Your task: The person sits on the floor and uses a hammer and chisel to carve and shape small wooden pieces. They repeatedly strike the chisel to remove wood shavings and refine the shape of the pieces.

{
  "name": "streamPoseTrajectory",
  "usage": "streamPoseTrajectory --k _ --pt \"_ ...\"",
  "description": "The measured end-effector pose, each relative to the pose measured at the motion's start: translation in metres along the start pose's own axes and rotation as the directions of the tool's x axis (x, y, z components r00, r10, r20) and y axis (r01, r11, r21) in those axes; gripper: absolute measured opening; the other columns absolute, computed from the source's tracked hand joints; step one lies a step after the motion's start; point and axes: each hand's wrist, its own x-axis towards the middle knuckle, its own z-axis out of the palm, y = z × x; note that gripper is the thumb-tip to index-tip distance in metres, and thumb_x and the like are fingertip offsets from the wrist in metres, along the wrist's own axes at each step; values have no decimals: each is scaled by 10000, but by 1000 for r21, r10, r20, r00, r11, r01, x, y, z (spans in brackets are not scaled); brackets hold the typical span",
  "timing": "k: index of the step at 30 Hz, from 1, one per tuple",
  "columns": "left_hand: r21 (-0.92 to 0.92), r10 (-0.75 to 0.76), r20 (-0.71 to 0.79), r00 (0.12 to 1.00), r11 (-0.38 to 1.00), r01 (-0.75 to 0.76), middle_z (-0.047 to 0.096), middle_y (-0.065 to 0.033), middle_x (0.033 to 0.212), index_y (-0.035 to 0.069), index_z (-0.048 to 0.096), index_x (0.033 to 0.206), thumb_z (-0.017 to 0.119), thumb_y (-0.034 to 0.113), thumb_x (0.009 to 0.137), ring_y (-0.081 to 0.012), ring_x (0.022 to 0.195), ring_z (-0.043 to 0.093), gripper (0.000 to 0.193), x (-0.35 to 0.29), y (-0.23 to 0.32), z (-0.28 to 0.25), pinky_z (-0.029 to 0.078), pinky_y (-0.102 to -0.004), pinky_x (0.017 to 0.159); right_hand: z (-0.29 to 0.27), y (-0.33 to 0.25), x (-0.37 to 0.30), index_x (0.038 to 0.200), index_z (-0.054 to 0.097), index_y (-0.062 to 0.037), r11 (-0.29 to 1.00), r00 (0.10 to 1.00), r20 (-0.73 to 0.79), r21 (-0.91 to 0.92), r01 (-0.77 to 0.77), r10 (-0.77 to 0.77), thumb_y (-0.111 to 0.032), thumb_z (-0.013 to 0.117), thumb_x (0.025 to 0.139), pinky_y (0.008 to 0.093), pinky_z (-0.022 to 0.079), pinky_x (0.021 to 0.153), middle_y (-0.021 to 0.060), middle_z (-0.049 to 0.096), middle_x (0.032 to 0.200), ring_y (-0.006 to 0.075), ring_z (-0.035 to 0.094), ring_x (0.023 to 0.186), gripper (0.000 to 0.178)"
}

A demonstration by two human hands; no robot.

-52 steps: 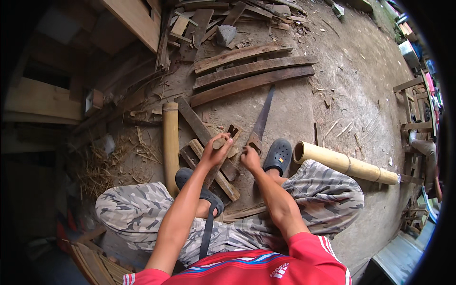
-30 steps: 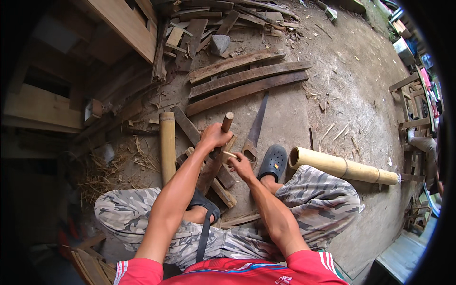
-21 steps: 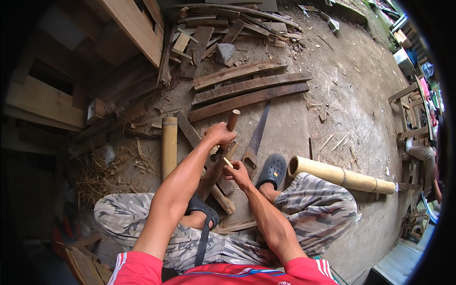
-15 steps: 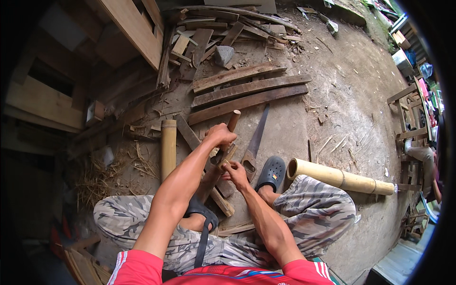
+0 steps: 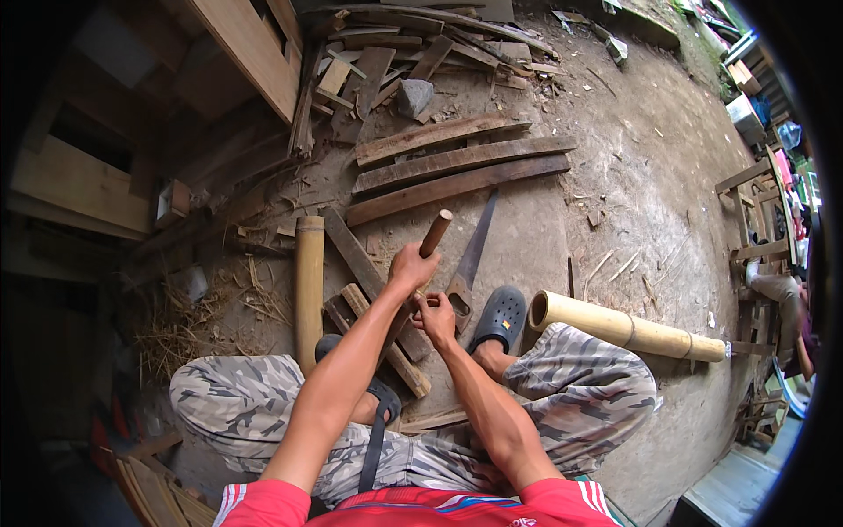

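Observation:
My left hand (image 5: 413,267) is closed round a thick wooden handle (image 5: 436,232), its rounded end slanting up and away; whatever lies below my fist is hidden. Just nearer to me, my right hand (image 5: 436,318) pinches a small light piece of bamboo (image 5: 425,286), mostly covered by both hands. Under my arms lie short wooden boards (image 5: 402,364) between my feet. A handsaw (image 5: 476,250) lies flat right of my hands, its grip close to my right shoe (image 5: 502,318).
A bamboo pole (image 5: 628,332) lies to the right and a shorter bamboo length (image 5: 310,285) to the left. Ahead are long planks (image 5: 461,180), a grey stone (image 5: 414,98) and a scrap-wood heap (image 5: 421,39). Another person (image 5: 784,299) sits at the far right.
My left hand has moved slightly nearer and right with the wooden handle, closer to my right hand. The right hand has shifted a little to the right. The saw and poles stay put.

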Motion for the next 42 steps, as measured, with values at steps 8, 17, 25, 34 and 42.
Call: streamPoseTrajectory --k 8,17,25,34,42 --pt "-222 141 -186 972 958 -182 673 -189 852 25 631 1020 644 478 880 -307 818 668 475 -8 -27 27 497 -411 721 -65 -94 98 1001 636 -98 961 965 -55 92 260 -256 -495 551 939 321 484 685 45 666 874 158 641 806 411" --pt "-285 73 -149 986 952 -114 662 -162 727 21 684 879 686 390 827 -237 683 651 372 -2 -43 36 483 -392 624 -25 -212 120 1417 405 -171 727 879 284 680 97 -384 -601 333 974 470 312 1065 112 531 1278 259 478 1216 622" --pt "-391 152 -93 984 904 -176 565 -98 637 20 615 842 637 269 851 -140 625 544 250 -5 -33 30 450 -351 601 -53 -240 127 1518 272 -203 640 822 321 765 68 -470 -580 301 969 499 240 1124 145 403 1477 296 393 1335 666" --pt "-506 170 -70 983 843 -182 499 -10 622 16 581 753 663 228 876 -82 632 457 258 -8 -53 28 411 -332 589 -35 -243 99 1498 297 -132 731 750 498 682 -28 -435 -396 342 999 476 222 1159 149 403 1458 262 378 1341 566" --pt "-363 227 -127 966 895 -258 590 -3 689 15 662 875 674 177 870 -75 698 542 163 -9 -64 35 431 -344 617 1 -201 88 1477 284 -180 798 666 632 595 -91 -395 -341 435 928 430 234 1119 91 296 1548 264 347 1359 592"
